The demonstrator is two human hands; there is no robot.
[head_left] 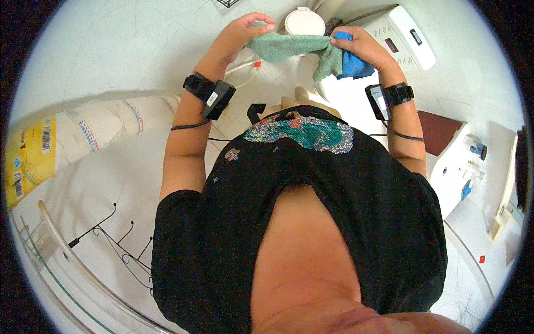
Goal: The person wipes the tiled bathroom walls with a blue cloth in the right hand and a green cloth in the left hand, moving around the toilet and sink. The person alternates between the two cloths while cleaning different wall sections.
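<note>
A green cloth [289,45] is stretched sideways between my two hands at the top of the view. My left hand [245,32] pinches its left end, thumb and fingers closed together. My right hand [360,45] is closed on the other end, where the green cloth hangs down in a fold. A blue cloth [355,65] is bunched in that same right hand, dangling beside the green one. Both cloths are off any surface. Black straps with small boxes sit on my two wrists.
Beyond the cloths stands a round white lid [305,22]. A white appliance with a panel [405,40] is at the far right. Plastic-wrapped white packs [83,131] line the left wall. Nearer left are a black wire rack [123,245] and a curved metal rail [89,283].
</note>
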